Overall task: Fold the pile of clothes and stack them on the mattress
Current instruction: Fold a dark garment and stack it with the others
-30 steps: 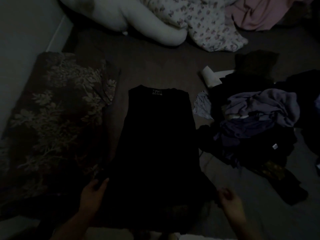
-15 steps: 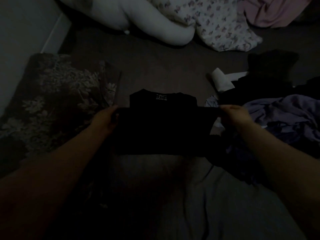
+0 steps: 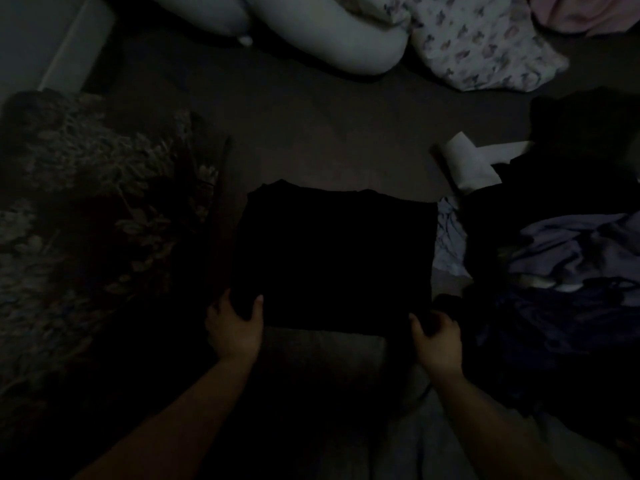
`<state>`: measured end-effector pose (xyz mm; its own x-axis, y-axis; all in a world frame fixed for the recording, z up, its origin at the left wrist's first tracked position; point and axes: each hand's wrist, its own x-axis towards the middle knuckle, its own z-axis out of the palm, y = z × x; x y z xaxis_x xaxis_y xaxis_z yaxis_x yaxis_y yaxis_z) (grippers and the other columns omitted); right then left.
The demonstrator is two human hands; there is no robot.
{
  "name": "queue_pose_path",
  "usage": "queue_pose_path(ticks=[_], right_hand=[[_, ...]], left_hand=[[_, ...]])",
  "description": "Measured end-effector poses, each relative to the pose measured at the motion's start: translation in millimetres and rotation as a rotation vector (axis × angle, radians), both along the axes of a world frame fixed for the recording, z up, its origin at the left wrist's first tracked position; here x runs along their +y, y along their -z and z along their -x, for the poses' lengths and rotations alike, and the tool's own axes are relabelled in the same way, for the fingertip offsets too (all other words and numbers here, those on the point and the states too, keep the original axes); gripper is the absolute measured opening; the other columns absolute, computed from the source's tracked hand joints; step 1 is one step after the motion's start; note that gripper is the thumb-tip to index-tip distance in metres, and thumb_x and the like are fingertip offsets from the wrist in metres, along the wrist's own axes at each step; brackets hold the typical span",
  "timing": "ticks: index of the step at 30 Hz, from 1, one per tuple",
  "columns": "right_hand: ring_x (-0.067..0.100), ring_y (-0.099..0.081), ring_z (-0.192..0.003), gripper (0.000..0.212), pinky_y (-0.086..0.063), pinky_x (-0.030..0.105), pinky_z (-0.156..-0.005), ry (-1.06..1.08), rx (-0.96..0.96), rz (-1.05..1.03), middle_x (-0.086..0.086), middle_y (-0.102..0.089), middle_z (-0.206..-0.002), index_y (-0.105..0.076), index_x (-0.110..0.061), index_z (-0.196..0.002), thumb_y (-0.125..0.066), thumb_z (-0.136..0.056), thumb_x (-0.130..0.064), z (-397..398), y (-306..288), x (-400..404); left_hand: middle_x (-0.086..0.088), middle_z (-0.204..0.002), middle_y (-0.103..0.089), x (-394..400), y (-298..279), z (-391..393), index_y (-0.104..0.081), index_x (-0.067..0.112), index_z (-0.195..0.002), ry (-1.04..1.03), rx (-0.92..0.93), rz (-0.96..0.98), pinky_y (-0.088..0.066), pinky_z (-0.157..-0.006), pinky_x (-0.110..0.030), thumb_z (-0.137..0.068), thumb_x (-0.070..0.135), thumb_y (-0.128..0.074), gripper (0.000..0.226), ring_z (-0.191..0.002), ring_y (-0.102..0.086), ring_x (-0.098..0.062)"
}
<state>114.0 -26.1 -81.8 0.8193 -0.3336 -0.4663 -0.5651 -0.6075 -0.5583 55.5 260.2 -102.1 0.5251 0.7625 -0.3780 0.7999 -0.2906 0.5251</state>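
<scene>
Lying at the left of the frame: a dark floral-patterned mattress (image 3: 86, 220), apart from the garment's left edge by a narrow dark strip.

Gripping the lower-left corner of the folded black fabric garment (image 3: 336, 258): the left hand (image 3: 235, 327), thumb on top and fingers curling round the edge.

Sitting at centre frame on the brown carpeted floor (image 3: 311, 133): that garment, folded into a near-square, long axis running roughly left to right, folded edge facing the bottom of the frame, far edge pointing toward the top.

Holding the lower-right corner: the right hand (image 3: 438, 341), fingers curled at the cloth, though too dim to be sure of a firm pinch.

Heaped at the right of the frame: the unfolded pile of dark and lilac clothes (image 3: 568, 258).

Judging the next move: carrying leftward, the left hand being nearer the mattress.
</scene>
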Motion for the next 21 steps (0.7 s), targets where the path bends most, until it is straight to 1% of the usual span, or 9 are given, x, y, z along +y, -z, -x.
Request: queue_pose_path(ticks=[2,4,8,10,13,16,18,20,21], right_hand=[[0.039,-0.054,-0.11,0.045,-0.043,0.036,-0.092,-0.058,0.034,0.047,0.027,-0.055,-0.116,-0.057,0.008,-0.116,-0.071,-0.082,-0.019,-0.3,5.0,-2.6],[0.039,-0.057,-0.108,0.045,-0.045,0.037,-0.088,-0.054,0.059,0.047,0.027,-0.058,-0.114,-0.055,0.007,-0.115,-0.072,-0.082,-0.019,-10.5,5.5,-1.9],[0.037,-0.061,-0.103,0.035,-0.044,0.032,-0.079,-0.066,0.222,0.038,0.024,-0.066,-0.106,-0.06,0.006,-0.105,-0.069,-0.084,-0.021,-20.2,9.8,0.8],[0.034,-0.063,-0.097,0.028,-0.043,0.031,-0.077,-0.03,0.224,0.006,0.023,-0.067,-0.097,-0.064,0.007,-0.097,-0.067,-0.086,-0.019,-19.0,8.4,2.6],[0.024,-0.056,-0.077,0.013,-0.041,0.03,-0.066,0.154,0.138,-0.17,0.012,-0.059,-0.075,-0.059,0.001,-0.084,-0.059,-0.091,-0.01,-15.7,-2.8,1.9],[0.015,-0.044,-0.056,0.031,-0.036,0.025,-0.051,0.355,0.138,-0.448,0.003,-0.047,-0.055,-0.047,-0.008,-0.062,-0.051,-0.092,-0.001,-15.0,-15.7,-4.2],[0.014,-0.041,-0.049,0.035,-0.037,0.019,-0.045,0.411,0.147,-0.483,0.004,-0.042,-0.052,-0.04,-0.011,-0.059,-0.051,-0.089,0.003,-19.3,-23.1,-6.4],[0.016,-0.046,-0.051,0.024,-0.043,0.023,-0.051,0.352,0.086,-0.343,0.006,-0.048,-0.056,-0.047,-0.006,-0.065,-0.054,-0.085,0.005,-33.1,-31.7,2.3],[0.02,-0.053,-0.062,0.011,-0.047,0.029,-0.063,0.295,0.018,-0.271,0.01,-0.056,-0.067,-0.054,-0.002,-0.075,-0.056,-0.083,0.006,-42.3,-37.7,13.0]], left_hand=[[-0.024,-0.125,-0.056,1.2,0.3,-4.7,-0.051,0.0,-0.128,-0.11,-0.073,0.081,-0.042,-0.101,-0.046,-0.081,0.038,-0.07,0.063,-0.118,-0.052,-0.038],[-0.026,-0.121,-0.058,8.6,-2.9,-17.3,-0.053,-0.005,-0.122,-0.163,-0.009,0.112,-0.043,-0.097,-0.041,-0.087,0.031,-0.065,0.051,-0.114,-0.054,-0.039],[-0.028,-0.121,-0.057,19.2,-5.1,-16.4,-0.054,-0.008,-0.121,-0.115,0.072,0.178,-0.042,-0.092,-0.038,-0.095,0.02,-0.053,0.039,-0.113,-0.053,-0.041],[-0.03,-0.121,-0.057,26.6,-3.2,-8.5,-0.053,-0.01,-0.122,-0.116,0.07,0.149,-0.041,-0.094,-0.041,-0.096,0.018,-0.051,0.038,-0.114,-0.053,-0.043],[-0.033,-0.113,-0.059,30.5,-1.0,4.3,-0.056,-0.014,-0.114,-0.079,0.037,0.097,-0.043,-0.091,-0.042,-0.094,0.012,-0.052,0.033,-0.107,-0.056,-0.045],[-0.034,-0.105,-0.061,28.3,0.6,15.6,-0.059,-0.015,-0.105,0.0,0.057,0.09,-0.044,-0.088,-0.044,-0.092,0.011,-0.056,0.03,-0.102,-0.058,-0.046],[-0.034,-0.111,-0.057,22.3,-6.4,19.3,-0.057,-0.013,-0.111,0.032,0.113,0.114,-0.043,-0.091,-0.044,-0.088,0.014,-0.062,0.036,-0.106,-0.055,-0.046],[-0.034,-0.114,-0.054,11.2,-16.0,16.2,-0.056,-0.007,-0.115,0.052,0.129,0.05,-0.042,-0.092,-0.046,-0.083,0.024,-0.068,0.046,-0.107,-0.052,-0.047],[-0.031,-0.112,-0.056,6.7,-21.3,11.2,-0.059,-0.004,-0.114,0.091,0.083,0.062,-0.044,-0.09,-0.045,-0.083,0.033,-0.066,0.049,-0.105,-0.053,-0.045]])
